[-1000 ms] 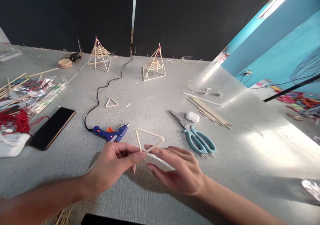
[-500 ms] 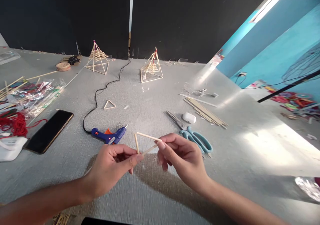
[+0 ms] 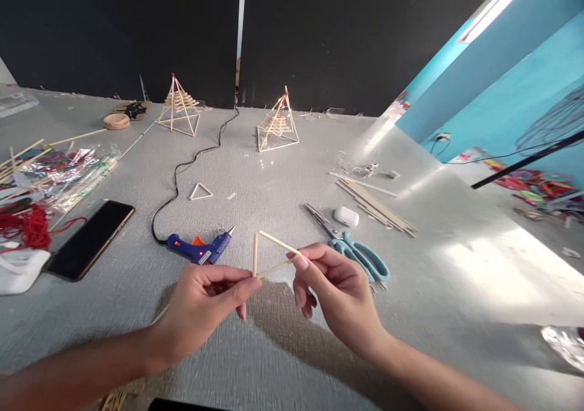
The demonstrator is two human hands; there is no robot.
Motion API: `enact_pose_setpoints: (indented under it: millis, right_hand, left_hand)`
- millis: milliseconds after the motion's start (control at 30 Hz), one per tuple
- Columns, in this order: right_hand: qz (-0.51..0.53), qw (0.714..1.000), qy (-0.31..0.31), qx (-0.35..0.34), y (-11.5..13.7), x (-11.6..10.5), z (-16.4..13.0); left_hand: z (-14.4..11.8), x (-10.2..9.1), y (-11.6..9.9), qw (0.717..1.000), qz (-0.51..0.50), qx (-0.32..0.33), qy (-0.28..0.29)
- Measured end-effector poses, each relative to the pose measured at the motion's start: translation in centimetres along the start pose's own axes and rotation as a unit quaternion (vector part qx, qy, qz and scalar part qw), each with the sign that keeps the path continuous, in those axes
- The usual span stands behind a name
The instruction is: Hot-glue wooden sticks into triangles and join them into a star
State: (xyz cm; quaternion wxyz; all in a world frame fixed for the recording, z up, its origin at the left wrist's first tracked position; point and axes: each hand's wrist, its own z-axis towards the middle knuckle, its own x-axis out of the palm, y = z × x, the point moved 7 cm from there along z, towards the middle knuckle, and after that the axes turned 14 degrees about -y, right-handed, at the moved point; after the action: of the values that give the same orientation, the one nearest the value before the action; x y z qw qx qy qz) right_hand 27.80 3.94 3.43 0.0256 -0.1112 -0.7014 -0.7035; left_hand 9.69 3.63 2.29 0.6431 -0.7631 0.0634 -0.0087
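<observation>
Between both hands, above the grey table, is a small triangle of thin wooden sticks (image 3: 278, 241). My left hand (image 3: 212, 298) pinches its lower left corner between thumb and fingers. At the right corner, my right hand (image 3: 335, 283) holds it in a thumb-and-finger pinch. The top corner, where two sticks come together, seems to have a slight gap. A blue hot glue gun (image 3: 201, 248) lies just beyond my left hand, its small red light showing. Scissors with light blue handles (image 3: 360, 256) lie behind my right hand. Another small stick triangle (image 3: 201, 192) rests flat farther back.
Two stick pyramids (image 3: 179, 108) (image 3: 277, 125) stand near the dark wall. A phone (image 3: 93, 241), red yarn (image 3: 31, 225) and plastic packets (image 3: 77, 177) are at left. A white earbud case (image 3: 346, 216) and flat wooden strips (image 3: 376, 207) lie at right. The glue gun's black cord (image 3: 176, 177) runs backward.
The held triangle has tilted, its top corner rising and shifting slightly right, and its left stick is now nearly upright. Both hands keep their pinches.
</observation>
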Motion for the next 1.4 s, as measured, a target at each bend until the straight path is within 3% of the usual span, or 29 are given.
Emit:
enact_pose_setpoints:
  millis: [400, 467, 533, 567, 600, 633, 667, 767, 833, 900, 1000, 1033, 1067, 1167, 1233, 1400]
  right_hand:
    - [-0.012, 0.999, -0.004, 0.041, -0.8, 0.2, 0.1]
    - [-0.028, 0.999, 0.001, 0.016, -0.6, 0.1, 0.1]
    - [-0.071, 0.993, 0.006, -0.09, 0.9, -0.2, 0.3]
    - [-0.105, 0.976, 0.017, -0.188, 2.3, -0.2, 0.1]
    - [-0.145, 0.941, 0.031, -0.304, 3.9, -0.2, -0.4]
    - [-0.193, 0.88, 0.062, -0.429, 5.3, 0.2, -1.4]
    - [-0.231, 0.802, 0.1, -0.541, 6.3, 0.5, -2.6]
    - [-0.347, 0.601, 0.173, -0.699, 6.5, 0.4, -4.9]
    - [-0.373, 0.516, 0.163, -0.754, 6.2, -0.5, -5.7]
    - [-0.372, 0.489, 0.149, -0.775, 5.5, -1.6, -5.9]
    - [-0.378, 0.511, 0.147, -0.758, 4.5, -2.8, -5.2]
    - [-0.38, 0.506, 0.147, -0.76, 4.3, -3.0, -5.1]
    - [-0.381, 0.487, 0.149, -0.772, 4.2, -3.1, -5.2]
    - [-0.382, 0.382, 0.16, -0.826, 4.4, -2.6, -6.4]
    - [-0.406, 0.352, 0.174, -0.825, 5.1, -1.9, -6.8]
    - [-0.467, 0.382, 0.206, -0.77, 6.9, -0.5, -7.1]
  left_hand:
    - [-0.7, 0.2, -0.2, 0.999, 0.005, 0.027, 0.022]
    - [-0.7, 0.4, -0.3, 0.999, 0.012, 0.026, 0.028]
    - [-0.5, 0.4, -0.3, 0.999, 0.014, 0.021, 0.024]
    - [-0.4, 0.3, -0.2, 1.0, 0.01, 0.015, 0.021]
    - [-0.2, 0.3, -0.1, 1.0, 0.002, 0.008, 0.017]
    - [0.0, 0.2, 0.1, 1.0, -0.007, 0.0, 0.015]
    - [0.1, 0.1, 0.3, 1.0, -0.016, -0.011, 0.015]
    - [0.2, 0.0, 1.2, 0.998, -0.032, -0.052, 0.035]
    - [-0.1, 0.2, 1.3, 0.995, -0.035, -0.063, 0.062]
    - [-0.5, 0.4, 0.8, 0.994, -0.036, -0.055, 0.09]
    - [-1.0, 0.7, -0.3, 0.992, -0.038, -0.041, 0.112]
    - [-1.2, 0.8, -0.6, 0.992, -0.038, -0.038, 0.114]
    - [-1.2, 0.8, -0.8, 0.992, -0.038, -0.035, 0.115]
    - [-1.4, 0.8, -1.2, 0.992, -0.039, -0.02, 0.12]
    - [-1.5, 0.7, -1.3, 0.992, -0.038, -0.008, 0.122]
    - [-1.6, 0.7, -1.5, 0.992, -0.031, 0.008, 0.12]
